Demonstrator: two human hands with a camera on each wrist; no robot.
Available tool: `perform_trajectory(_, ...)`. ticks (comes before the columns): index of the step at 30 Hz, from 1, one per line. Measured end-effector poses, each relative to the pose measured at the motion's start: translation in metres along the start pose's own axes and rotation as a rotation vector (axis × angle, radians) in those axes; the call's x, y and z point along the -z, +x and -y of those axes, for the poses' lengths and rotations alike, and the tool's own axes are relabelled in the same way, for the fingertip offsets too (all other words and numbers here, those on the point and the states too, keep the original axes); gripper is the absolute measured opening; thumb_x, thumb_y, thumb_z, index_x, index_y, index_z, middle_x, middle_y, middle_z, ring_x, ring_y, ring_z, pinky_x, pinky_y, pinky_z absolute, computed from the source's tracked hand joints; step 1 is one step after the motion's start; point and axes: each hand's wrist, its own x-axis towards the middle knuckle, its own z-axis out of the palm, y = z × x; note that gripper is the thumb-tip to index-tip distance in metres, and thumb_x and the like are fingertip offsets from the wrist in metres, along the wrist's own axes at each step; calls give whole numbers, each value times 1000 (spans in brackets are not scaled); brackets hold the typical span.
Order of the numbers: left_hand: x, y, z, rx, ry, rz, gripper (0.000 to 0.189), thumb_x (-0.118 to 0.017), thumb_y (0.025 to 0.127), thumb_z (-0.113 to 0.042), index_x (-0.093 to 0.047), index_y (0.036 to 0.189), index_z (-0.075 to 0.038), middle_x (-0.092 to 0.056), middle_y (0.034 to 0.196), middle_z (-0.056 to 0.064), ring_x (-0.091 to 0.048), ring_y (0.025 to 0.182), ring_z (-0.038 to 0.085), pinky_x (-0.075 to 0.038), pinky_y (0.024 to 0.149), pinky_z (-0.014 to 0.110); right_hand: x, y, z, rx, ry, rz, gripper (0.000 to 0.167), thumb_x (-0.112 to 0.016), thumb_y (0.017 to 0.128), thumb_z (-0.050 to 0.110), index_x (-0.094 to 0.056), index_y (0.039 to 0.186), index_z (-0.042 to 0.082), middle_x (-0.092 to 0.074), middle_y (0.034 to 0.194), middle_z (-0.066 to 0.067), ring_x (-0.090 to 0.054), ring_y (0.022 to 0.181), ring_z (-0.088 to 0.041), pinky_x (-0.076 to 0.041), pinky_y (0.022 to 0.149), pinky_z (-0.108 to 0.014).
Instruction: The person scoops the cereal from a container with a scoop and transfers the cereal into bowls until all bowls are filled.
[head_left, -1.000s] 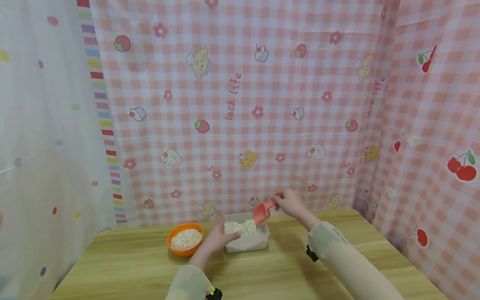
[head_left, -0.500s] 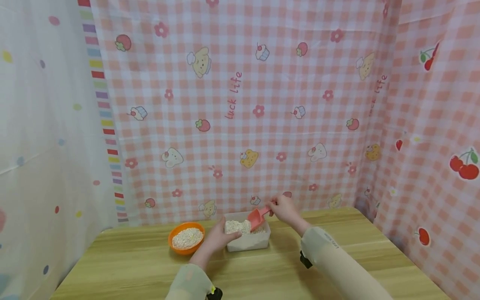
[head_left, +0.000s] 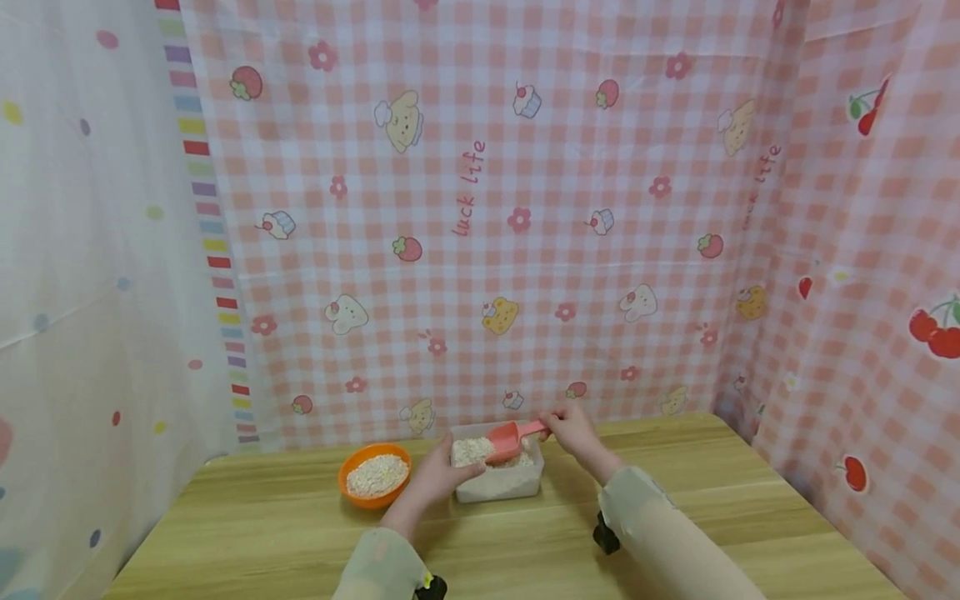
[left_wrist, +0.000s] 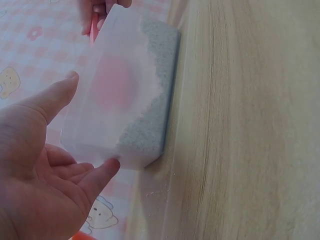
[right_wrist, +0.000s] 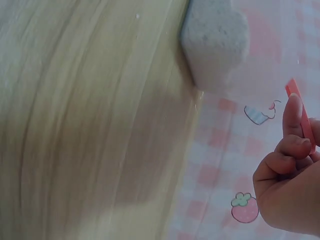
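Pink gingham cloth with cartoon puppies, cupcakes and strawberries hangs behind the white tub, and a white dotted curtain is off to the tub's left. The tub sits on a wood-grain table, so I'll use it as the landmark.

Head view first: there's pale, flaky, oat-looking stuff in the tub, plus the head of a pink scoop, handle sticking out past the tub's right end. Right hand has that handle pinched. Left hand is spread against the tub's left end, thumb by the near rim. Just left of the tub is an orange bowl with more of the same flakes.

Left wrist cam: the tub's wall is see-through enough that the scoop shows as a pink blur inside, and the flakes slope unevenly. One left fingertip touches the tub's end near the lower corner. A few crumbs lie on the table just beside the tub.

Right wrist cam: thumb and fingers pinch the scoop handle just off the tub's right end, remaining fingers curled in.
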Motion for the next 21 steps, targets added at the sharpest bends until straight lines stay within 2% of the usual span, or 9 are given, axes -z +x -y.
perform_trajectory(3,0,0,0,-9,3,0,94,-71,88,-37,-19,149,10,-29,150,32,-32,135,46,-32,107,57,-5,0,-1,-30,49,14,23,-58,97,13,-73,96,-4,-67,65,-7,-31,52,-11,-26,50,-23)
perform_trajectory(7,-1,1,1,-32,-1,-3,94,-72,88,-36,-19,148,12,-29,149,33,-33,135,46,-33,106,56,-13,0,2,-23,48,30,24,-58,96,14,-73,89,-2,-66,64,-5,-30,51,-11,-23,48,-23)
perform_trajectory(10,-1,0,1,-41,-7,-4,95,-73,87,-36,-19,148,13,-29,148,33,-33,134,46,-33,106,56,-19,-1,6,-10,39,43,25,-57,97,13,-73,85,-2,-67,64,-7,-38,55,-10,-27,52,-23)
perform_trajectory(13,-2,-1,1,-36,-16,-2,95,-73,87,-36,-19,148,13,-29,148,33,-33,135,46,-33,106,56,-24,-2,10,-15,39,51,25,-57,97,14,-73,83,-1,-67,65,-8,-45,62,-11,-31,58,-24)
perform_trajectory(21,-1,1,1,-13,-32,-6,94,-72,88,-36,-19,149,11,-28,150,32,-31,136,45,-31,107,57,-30,-1,17,8,23,79,26,-58,98,20,-72,83,3,-66,65,-4,-41,58,-14,-31,54,-26)
